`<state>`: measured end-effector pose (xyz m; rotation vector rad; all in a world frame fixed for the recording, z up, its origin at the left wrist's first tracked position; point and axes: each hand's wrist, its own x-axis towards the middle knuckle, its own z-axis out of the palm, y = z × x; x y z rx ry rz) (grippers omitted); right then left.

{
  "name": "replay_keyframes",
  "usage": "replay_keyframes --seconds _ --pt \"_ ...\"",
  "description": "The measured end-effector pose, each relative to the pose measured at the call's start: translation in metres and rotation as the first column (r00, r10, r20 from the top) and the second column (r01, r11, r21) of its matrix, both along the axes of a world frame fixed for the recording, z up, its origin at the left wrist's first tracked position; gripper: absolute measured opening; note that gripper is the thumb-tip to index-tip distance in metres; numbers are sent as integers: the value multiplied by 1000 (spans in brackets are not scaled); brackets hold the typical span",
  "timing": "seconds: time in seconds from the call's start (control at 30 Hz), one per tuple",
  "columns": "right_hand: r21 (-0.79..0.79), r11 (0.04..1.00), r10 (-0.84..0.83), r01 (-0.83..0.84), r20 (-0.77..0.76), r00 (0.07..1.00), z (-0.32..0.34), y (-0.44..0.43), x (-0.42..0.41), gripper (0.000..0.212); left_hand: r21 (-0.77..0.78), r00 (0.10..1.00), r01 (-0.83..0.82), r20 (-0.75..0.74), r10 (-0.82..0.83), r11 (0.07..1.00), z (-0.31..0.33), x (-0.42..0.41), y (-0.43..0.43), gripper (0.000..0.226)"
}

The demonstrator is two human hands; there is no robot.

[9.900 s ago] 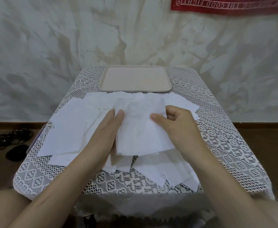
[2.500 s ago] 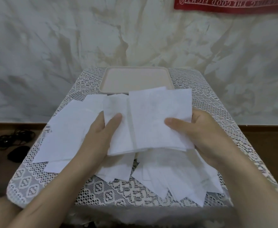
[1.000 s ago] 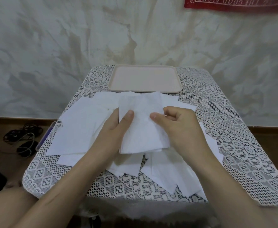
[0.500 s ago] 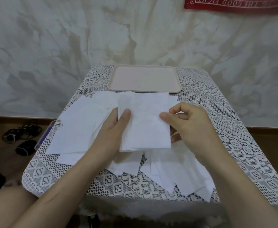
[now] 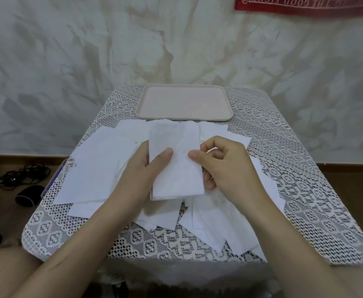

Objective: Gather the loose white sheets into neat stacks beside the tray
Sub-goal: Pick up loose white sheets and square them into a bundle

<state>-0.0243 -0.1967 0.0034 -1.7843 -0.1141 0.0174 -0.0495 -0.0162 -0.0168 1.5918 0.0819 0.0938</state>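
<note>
A small stack of white sheets (image 5: 176, 168) is held upright over the middle of the table. My left hand (image 5: 141, 168) grips its left edge, thumb on the front face. My right hand (image 5: 225, 164) holds the right edge, thumb on the front and fingers curled behind. Several loose white sheets (image 5: 96, 168) lie spread on the lace cloth to the left, with more sheets (image 5: 219, 224) overlapping at the front right. The beige tray (image 5: 184, 102) stands bare at the far edge of the table, just beyond the sheets.
The small table wears a white lace cloth (image 5: 294, 190) with bare lace on its right side and front left corner. A marbled wall rises close behind the tray. On the floor at the left lie black cables (image 5: 23, 173) and a dark round object (image 5: 28, 196).
My right hand has slid inward along the held stack, so the stack looks narrower than half a second ago. My left hand's grip is unchanged.
</note>
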Motion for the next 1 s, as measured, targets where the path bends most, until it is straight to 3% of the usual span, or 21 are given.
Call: replay_keyframes --seconds 0.07,0.13,0.2,0.23,0.37,0.47,0.57,0.63,0.7,0.8,0.9,1.0 --pt "-48 998 -31 31 12 999 -3 -2 0 22 -13 1000 -31 2 31 999 0 1 1 42" --pt "-58 998 -12 10 -33 999 -5 -4 -2 46 -65 999 -53 8 54 996 3 1 1 46" --pt "-77 993 81 -91 -122 989 -3 -5 -6 71 -149 998 -61 13 64 987 6 3 1 50" --pt "-69 985 146 -159 -168 975 1 -5 -10 73 -189 998 -60 16 64 980 8 3 -1 51" --pt "35 939 341 -342 -228 912 6 -10 -18 41 -298 998 -41 26 51 954 15 1 -11 44" --pt "184 960 243 -210 -183 953 4 -16 -10 22 -355 999 -10 31 23 935 19 6 -8 46" --pt "356 932 117 -71 -111 987 8 -23 0 24 -262 998 21 67 -3 965 21 17 7 40" --pt "397 917 64 -46 -32 997 12 -28 6 26 -95 990 96 109 -86 991 22 23 15 42" --pt "343 937 45 -60 53 998 12 -31 11 27 102 979 154 119 -166 983 22 27 19 53" --pt "152 984 85 -98 91 992 1 -31 15 33 243 966 196 118 -230 950 18 30 18 54" --pt "-33 989 148 -146 44 988 -9 -25 13 44 282 966 205 98 -241 937 5 30 12 57" --pt "-17 987 159 -159 45 986 -12 -25 14 45 188 974 182 100 -203 965 1 26 2 64"
